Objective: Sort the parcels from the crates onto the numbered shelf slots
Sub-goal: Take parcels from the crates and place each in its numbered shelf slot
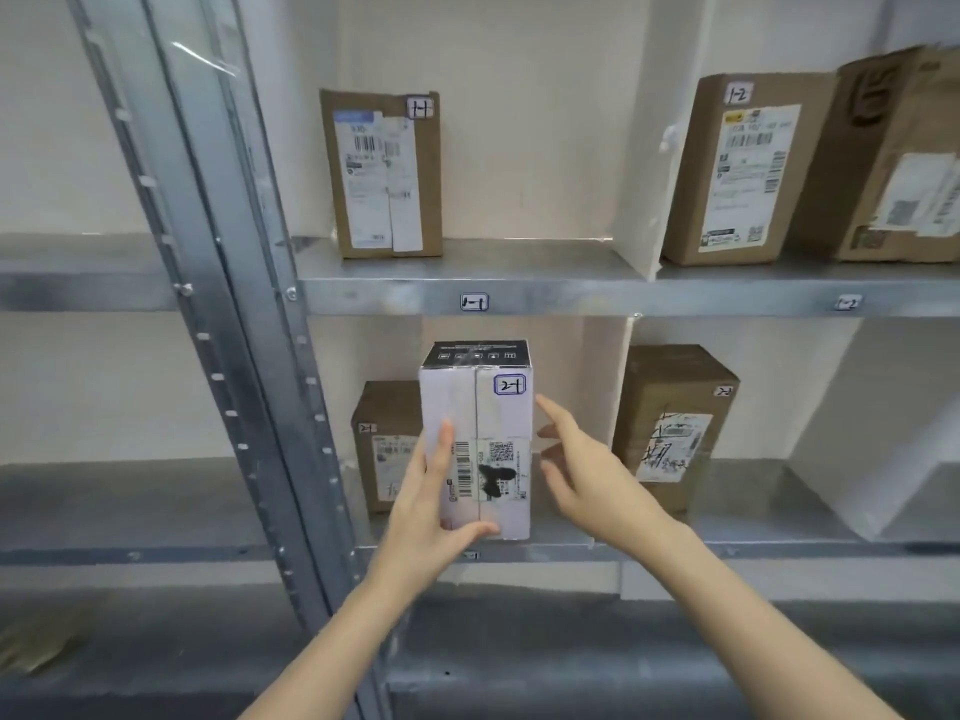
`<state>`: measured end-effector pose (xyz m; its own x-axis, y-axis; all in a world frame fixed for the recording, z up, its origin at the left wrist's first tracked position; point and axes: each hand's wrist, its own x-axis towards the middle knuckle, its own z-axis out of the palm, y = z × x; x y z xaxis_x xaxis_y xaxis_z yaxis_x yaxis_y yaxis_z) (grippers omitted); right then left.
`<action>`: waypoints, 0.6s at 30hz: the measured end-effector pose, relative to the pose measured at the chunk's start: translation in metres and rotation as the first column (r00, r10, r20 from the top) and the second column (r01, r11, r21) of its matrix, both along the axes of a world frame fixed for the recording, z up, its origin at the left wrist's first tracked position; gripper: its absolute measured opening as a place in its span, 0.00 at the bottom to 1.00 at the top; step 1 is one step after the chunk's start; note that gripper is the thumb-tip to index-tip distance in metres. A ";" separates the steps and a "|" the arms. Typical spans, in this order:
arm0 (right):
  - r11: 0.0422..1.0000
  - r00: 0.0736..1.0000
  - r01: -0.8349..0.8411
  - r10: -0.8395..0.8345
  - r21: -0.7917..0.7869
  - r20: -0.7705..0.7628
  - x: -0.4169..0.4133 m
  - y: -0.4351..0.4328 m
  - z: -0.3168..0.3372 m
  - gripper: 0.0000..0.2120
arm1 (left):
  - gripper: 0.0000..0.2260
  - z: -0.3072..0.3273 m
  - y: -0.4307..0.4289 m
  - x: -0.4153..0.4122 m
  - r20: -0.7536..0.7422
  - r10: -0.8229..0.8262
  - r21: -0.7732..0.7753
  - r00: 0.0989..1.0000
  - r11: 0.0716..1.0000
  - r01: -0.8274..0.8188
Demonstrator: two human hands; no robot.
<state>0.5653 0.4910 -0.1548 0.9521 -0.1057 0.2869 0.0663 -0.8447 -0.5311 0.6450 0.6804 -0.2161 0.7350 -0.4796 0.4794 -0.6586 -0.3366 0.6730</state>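
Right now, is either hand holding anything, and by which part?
The left hand holds the white box by its lower left edge, thumb across the bottom. The right hand is open beside it, gripping nothing.

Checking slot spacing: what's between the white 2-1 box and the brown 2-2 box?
Head view: your right hand and a white divider panel.

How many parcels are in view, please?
6: the 1-1 parcel upper left; the 1-2 parcel and a larger box upper right; a brown box, the white box and the 2-2 parcel below. More may be hidden.
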 end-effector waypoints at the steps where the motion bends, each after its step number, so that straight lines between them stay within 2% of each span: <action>1: 1.000 1.000 0.016 -0.016 0.010 -0.010 -0.002 0.002 -0.002 0.33 | 0.56 -0.001 -0.004 0.004 -0.012 -0.020 0.005 1.000 1.000 0.020; 7: 0.992 1.000 0.020 -0.018 0.123 -0.019 0.007 -0.003 -0.006 0.42 | 0.55 -0.004 -0.035 0.027 -0.014 -0.117 -0.003 0.993 0.993 0.117; 14: 0.992 0.995 0.098 -0.097 0.077 -0.020 0.038 -0.014 -0.026 0.47 | 0.57 -0.017 -0.050 0.054 -0.018 -0.123 0.054 0.992 0.991 0.123; 18: 0.983 0.987 0.158 -0.157 0.095 -0.020 0.059 -0.018 -0.039 0.46 | 0.50 -0.026 -0.055 0.071 -0.007 -0.149 0.134 0.989 0.980 0.148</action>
